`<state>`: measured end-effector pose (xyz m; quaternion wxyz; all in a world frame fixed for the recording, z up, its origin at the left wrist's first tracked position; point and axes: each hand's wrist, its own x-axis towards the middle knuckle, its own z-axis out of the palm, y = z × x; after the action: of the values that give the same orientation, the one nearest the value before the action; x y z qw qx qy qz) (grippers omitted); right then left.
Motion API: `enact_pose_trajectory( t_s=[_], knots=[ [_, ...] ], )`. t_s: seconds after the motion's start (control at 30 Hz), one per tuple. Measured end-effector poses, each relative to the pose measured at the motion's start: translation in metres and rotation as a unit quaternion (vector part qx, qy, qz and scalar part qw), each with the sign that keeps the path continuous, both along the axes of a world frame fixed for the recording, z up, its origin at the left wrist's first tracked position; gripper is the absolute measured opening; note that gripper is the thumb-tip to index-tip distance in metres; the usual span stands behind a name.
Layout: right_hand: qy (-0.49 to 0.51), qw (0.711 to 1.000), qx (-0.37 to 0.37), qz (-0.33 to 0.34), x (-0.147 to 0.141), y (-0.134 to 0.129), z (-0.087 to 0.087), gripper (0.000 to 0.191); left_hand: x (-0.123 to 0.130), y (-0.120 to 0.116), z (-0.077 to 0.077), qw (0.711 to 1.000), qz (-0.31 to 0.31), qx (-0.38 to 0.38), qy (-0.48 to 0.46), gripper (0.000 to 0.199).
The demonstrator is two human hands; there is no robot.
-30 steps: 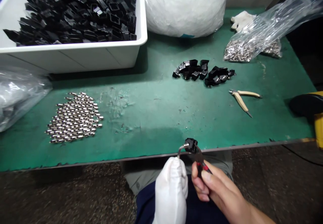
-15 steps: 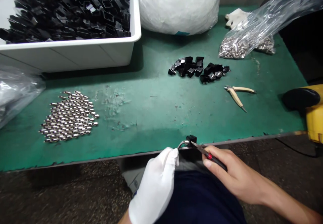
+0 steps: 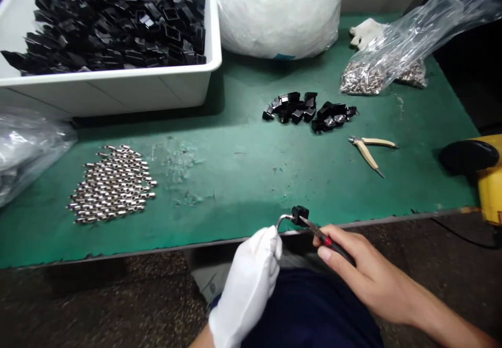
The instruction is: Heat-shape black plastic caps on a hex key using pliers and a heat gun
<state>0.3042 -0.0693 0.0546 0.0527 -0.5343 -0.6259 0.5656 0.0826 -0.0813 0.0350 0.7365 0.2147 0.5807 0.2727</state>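
My left hand [image 3: 251, 280], in a white glove, is closed on a thin bent metal rod [image 3: 284, 217]. The rod's far end meets a small black block [image 3: 300, 215] at the table's front edge. In my bare right hand [image 3: 364, 269] is a pair of black pliers [image 3: 327, 240] with a red mark, its tips touching the block. A group of small silver metal parts [image 3: 113, 183] lies on the green table [image 3: 235, 181] at the left. Small black pieces [image 3: 292, 107] lie in two clusters farther back.
Cream-handled cutters [image 3: 367, 152] lie at the right, near a yellow and black tool [image 3: 488, 181]. Behind are a white bin [image 3: 157, 92] of black pieces, a large white plastic bag [image 3: 278, 13] and a clear bag of silver parts [image 3: 363, 76]. Clear plastic [image 3: 31, 149] lies left.
The black block and rod have shifted slightly right and up, with the plier tips still at the block. The gloved left hand has moved slightly right.
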Motion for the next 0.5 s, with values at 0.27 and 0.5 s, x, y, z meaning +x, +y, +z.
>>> enact_pose_trajectory(
  t_s=[0.27, 0.5],
  knots=[
    [-0.034, 0.997, 0.066, -0.027, -0.007, -0.005, -0.005, 0.020, -0.005, -0.001, 0.000, 0.975, 0.148, -0.087, -0.141, 0.045],
    [-0.065, 0.992, 0.101, -0.027, -0.009, -0.014, -0.013, 0.037, -0.022, 0.000, 0.004, 0.888, 0.269, -0.262, -0.267, 0.047]
  ],
)
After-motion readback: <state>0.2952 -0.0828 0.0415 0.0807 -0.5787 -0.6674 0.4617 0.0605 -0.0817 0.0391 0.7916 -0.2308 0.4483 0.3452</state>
